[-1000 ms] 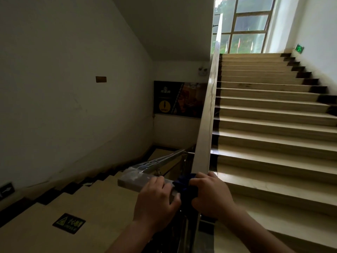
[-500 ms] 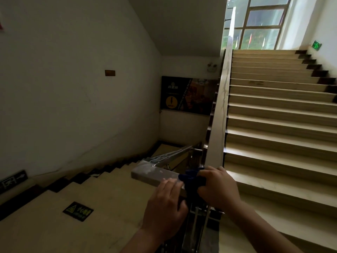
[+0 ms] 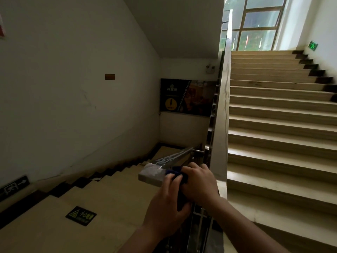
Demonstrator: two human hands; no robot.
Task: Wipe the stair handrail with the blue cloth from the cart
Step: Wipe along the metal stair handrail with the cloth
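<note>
At the rail [image 3: 219,125] bend, left hand [image 3: 166,204] and right hand [image 3: 199,182] clutch the cloth [image 3: 176,172], probably soft, limp, best bunched in the palm.

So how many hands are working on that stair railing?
2. The right hand grips the blue cloth at the low end of the handrail. The left hand is right beside it, with its fingers curled over the cloth too.
</note>
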